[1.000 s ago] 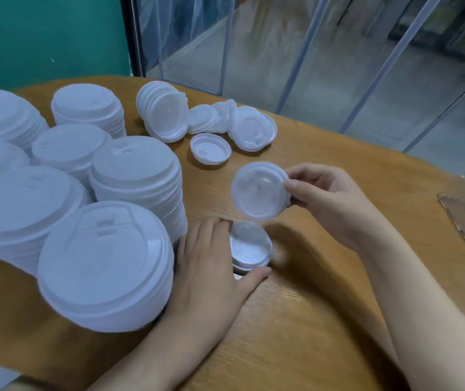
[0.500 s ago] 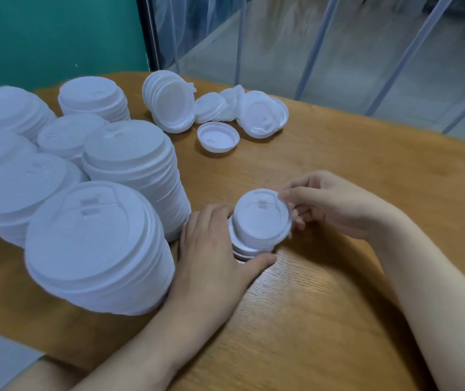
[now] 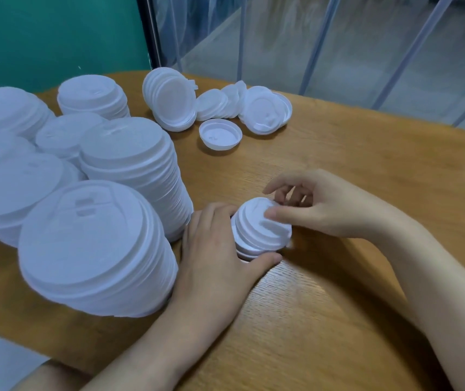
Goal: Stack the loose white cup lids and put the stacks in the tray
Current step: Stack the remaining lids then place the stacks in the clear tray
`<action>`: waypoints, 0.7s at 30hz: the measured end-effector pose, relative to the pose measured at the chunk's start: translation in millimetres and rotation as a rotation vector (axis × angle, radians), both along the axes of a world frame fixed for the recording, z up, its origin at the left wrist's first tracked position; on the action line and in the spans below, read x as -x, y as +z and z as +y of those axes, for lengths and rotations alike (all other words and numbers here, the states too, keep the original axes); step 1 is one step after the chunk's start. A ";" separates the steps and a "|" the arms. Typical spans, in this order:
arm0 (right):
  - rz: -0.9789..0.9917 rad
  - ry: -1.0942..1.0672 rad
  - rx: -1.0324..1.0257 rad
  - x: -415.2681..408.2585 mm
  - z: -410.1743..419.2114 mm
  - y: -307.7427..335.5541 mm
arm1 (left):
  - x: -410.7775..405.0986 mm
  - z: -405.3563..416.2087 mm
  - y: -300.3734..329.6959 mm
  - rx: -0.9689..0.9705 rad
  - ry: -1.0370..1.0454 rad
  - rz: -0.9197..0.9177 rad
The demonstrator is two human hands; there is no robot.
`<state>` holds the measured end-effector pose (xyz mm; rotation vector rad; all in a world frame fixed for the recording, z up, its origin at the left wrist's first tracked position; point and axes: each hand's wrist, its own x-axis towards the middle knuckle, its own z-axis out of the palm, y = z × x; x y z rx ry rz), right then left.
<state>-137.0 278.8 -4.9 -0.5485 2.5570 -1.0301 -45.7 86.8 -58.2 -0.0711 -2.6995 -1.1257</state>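
Head view: small stack half-hidden by hands.

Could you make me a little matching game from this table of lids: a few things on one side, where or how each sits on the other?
Things:
1. single lid
2. small stack
3. tall stack
4. wall

States:
a. teal, behind the wooden table
b. held between left hand and right hand
c. lying alone, hollow side up
d. nearest the camera, at left

Pairs: 1-c, 2-b, 3-d, 4-a
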 end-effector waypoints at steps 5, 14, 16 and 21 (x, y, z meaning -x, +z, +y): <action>-0.006 0.071 -0.186 -13.9 -12.0 9.5 | 0.8 -0.6 -1.1 0.028 0.006 -0.018; 0.103 0.096 -0.338 -25.4 -24.5 17.3 | 0.6 -1.7 0.3 -0.047 0.004 -0.137; 0.097 0.084 -0.344 -25.4 -25.1 16.7 | 0.0 -1.3 0.4 -0.046 -0.006 -0.125; 0.131 0.103 -0.370 -23.1 -25.3 11.6 | -0.9 -1.8 -3.4 -0.008 -0.013 -0.028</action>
